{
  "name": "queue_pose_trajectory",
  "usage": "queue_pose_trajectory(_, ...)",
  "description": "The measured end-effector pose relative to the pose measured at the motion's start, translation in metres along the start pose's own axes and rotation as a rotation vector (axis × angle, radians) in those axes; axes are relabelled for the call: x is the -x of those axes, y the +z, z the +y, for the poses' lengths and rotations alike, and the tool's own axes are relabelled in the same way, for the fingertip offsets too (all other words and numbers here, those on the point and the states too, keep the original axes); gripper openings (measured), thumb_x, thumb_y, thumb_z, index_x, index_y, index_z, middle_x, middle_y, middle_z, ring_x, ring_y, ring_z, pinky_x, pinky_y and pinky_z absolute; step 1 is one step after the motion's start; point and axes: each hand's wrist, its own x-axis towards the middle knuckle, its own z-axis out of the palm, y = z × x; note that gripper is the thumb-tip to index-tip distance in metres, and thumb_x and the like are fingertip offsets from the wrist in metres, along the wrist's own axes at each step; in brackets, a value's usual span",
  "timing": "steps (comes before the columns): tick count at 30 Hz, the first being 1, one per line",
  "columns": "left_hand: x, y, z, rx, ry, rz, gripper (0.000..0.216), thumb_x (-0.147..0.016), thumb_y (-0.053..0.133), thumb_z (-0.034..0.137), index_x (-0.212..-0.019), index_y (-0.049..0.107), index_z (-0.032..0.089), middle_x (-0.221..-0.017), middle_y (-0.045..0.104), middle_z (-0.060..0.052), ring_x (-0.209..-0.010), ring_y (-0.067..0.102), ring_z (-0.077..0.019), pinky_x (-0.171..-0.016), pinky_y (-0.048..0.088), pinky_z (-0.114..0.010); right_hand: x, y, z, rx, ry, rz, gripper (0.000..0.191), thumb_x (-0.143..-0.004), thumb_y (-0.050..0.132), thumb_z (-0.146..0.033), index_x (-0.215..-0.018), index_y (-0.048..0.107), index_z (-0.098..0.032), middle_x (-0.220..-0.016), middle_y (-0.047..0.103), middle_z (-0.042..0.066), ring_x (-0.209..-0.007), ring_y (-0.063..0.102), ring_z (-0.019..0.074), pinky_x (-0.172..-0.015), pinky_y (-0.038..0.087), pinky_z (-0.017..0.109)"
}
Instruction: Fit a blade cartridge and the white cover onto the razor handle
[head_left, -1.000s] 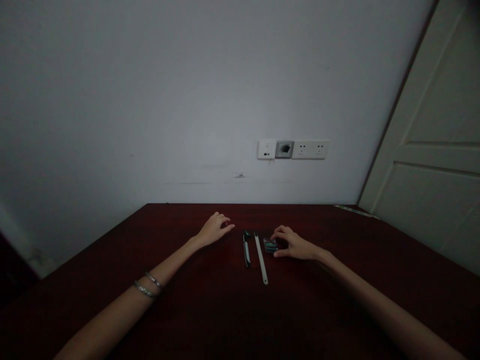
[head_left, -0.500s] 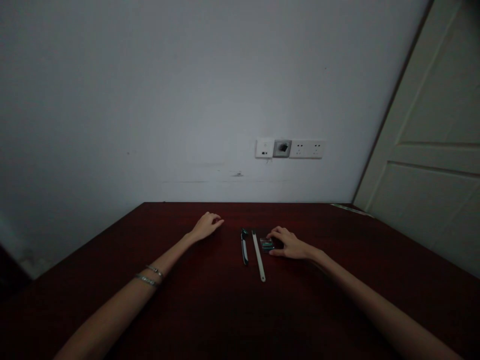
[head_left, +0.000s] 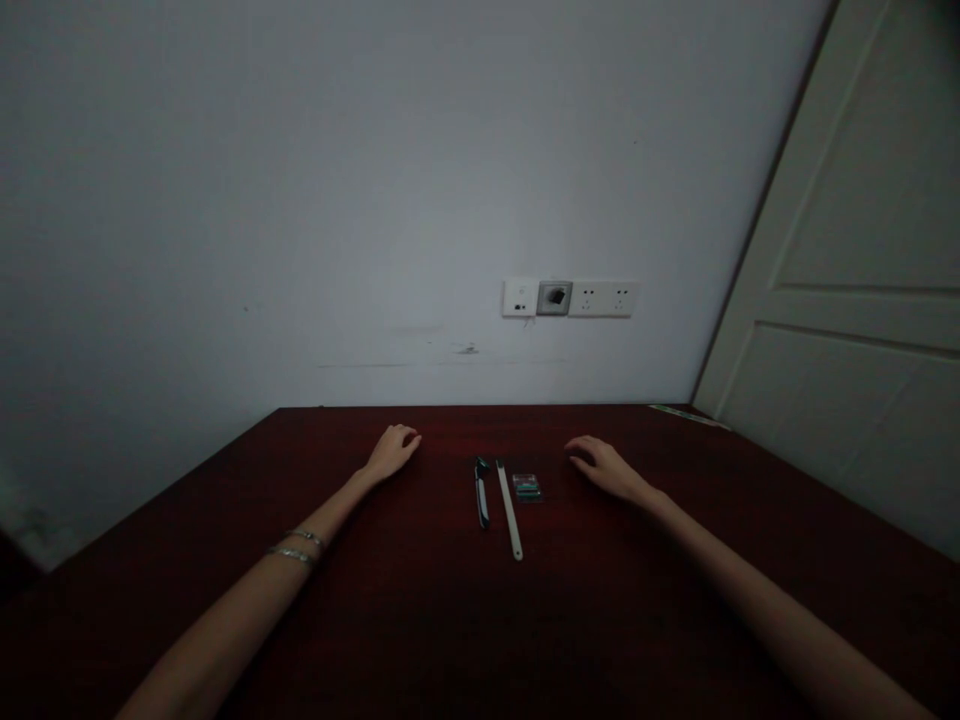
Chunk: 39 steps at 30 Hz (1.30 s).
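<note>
My left hand (head_left: pixel 393 451) rests on the dark red table (head_left: pixel 450 620), holding nothing, its thumb apart from the curled fingers. To its right lies a razor (head_left: pixel 482 495) with a dark head and a grey-and-black handle. Beside the razor is a long, narrow whitish strip (head_left: pixel 510 512) with a dark far end and a small hole at the near end. Just right of that sits a small clear case (head_left: pixel 527 488) with greenish pieces inside. My right hand (head_left: pixel 606 466) is on the table right of the case, apart from it, fingers loosely bent and nothing held.
A pale wall (head_left: pixel 420 200) rises behind the table, with a row of sockets (head_left: pixel 570 298) on it. A panelled door (head_left: pixel 847 300) stands at the right. A thin strip (head_left: pixel 688 415) lies by the table's far right corner.
My right hand has let go of the clear case and moved right, away from it. My left hand has shifted slightly left. The view has turned a little to the right.
</note>
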Motion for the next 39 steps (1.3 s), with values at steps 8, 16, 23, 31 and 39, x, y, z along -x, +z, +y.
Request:
queue_pose_trajectory(8,0.002,0.007,-0.022,-0.06,-0.119,0.004,0.034,-0.085,0.039,0.035,-0.1,0.062,0.015,-0.106,0.062,-0.01,-0.1,0.055,-0.0229,-0.09,0.04,-0.034,0.021,0.005,0.043,0.127,0.095,0.039,0.036,-0.082,0.041,-0.027,-0.109,0.062,-0.017,-0.118,0.06,0.009,-0.115,0.05,0.025,-0.101,0.036,0.044)
queue_pose_trajectory(16,0.007,0.005,-0.014,-0.118,-0.098,-0.052,0.03,-0.083,0.042,0.031,-0.102,0.06,0.016,-0.111,0.058,-0.009,-0.103,0.051,-0.0239,-0.09,0.04,-0.035,0.022,0.01,0.038,0.174,0.135,0.052,0.038,-0.083,0.04,-0.024,-0.113,0.061,-0.016,-0.122,0.057,0.009,-0.118,0.047,0.0256,-0.102,0.035,0.043)
queue_pose_trajectory(23,0.012,0.004,-0.011,-0.147,-0.064,-0.085,0.033,-0.086,0.037,0.029,-0.107,0.057,0.013,-0.113,0.057,-0.012,-0.105,0.05,-0.0233,-0.09,0.039,-0.033,0.024,0.012,0.042,0.193,0.123,0.036,0.04,-0.084,0.038,-0.023,-0.115,0.059,-0.011,-0.125,0.054,0.013,-0.12,0.046,0.026,-0.102,0.034,0.042)
queue_pose_trajectory(31,0.012,0.006,-0.012,-0.165,-0.059,-0.093,0.035,-0.086,0.036,0.027,-0.109,0.056,0.01,-0.114,0.056,-0.013,-0.105,0.05,-0.0241,-0.09,0.04,-0.033,0.023,0.014,0.047,0.238,0.106,0.03,0.042,-0.084,0.036,-0.021,-0.118,0.058,-0.01,-0.125,0.054,0.012,-0.119,0.046,0.026,-0.103,0.034,0.04)
queue_pose_trajectory(39,0.014,0.002,-0.007,-0.149,-0.058,-0.088,0.035,-0.085,0.036,0.023,-0.11,0.056,0.008,-0.114,0.057,-0.014,-0.107,0.049,-0.024,-0.093,0.038,-0.034,0.024,0.017,0.049,0.253,0.102,0.041,0.042,-0.084,0.037,-0.021,-0.118,0.058,-0.01,-0.126,0.054,0.012,-0.12,0.045,0.0259,-0.103,0.034,0.04)
